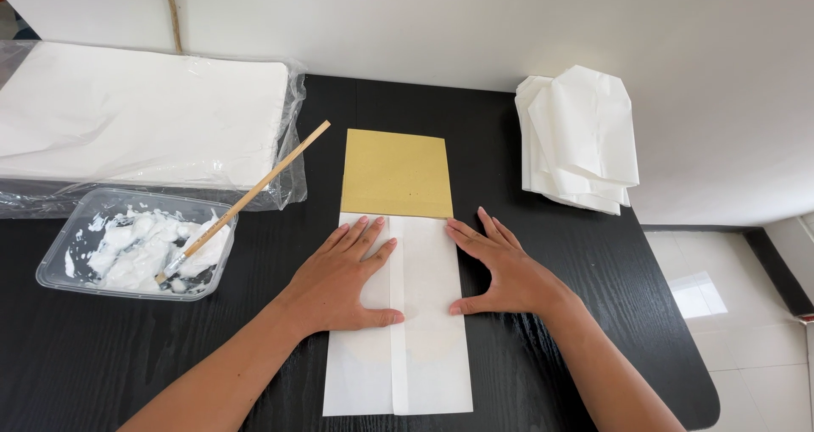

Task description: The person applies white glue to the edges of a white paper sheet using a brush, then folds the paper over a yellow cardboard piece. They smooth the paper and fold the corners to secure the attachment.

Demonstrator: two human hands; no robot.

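A long white paper sheet point(424, 347) lies on the black table point(560, 254), folded lengthwise with a seam down its middle. A yellow-tan board point(396, 173) sticks out from its far end. My left hand point(343, 275) rests flat on the left half of the paper, fingers spread. My right hand point(500, 267) presses flat on the paper's right edge, partly on the table. Neither hand holds anything.
A clear plastic tub of white paste point(136, 245) sits at the left, with a wooden-handled brush point(246, 199) leaning in it. A large stack of white paper in plastic wrap point(140, 118) lies behind it. Folded white paper pieces point(581, 139) are piled at the right, near the table's edge.
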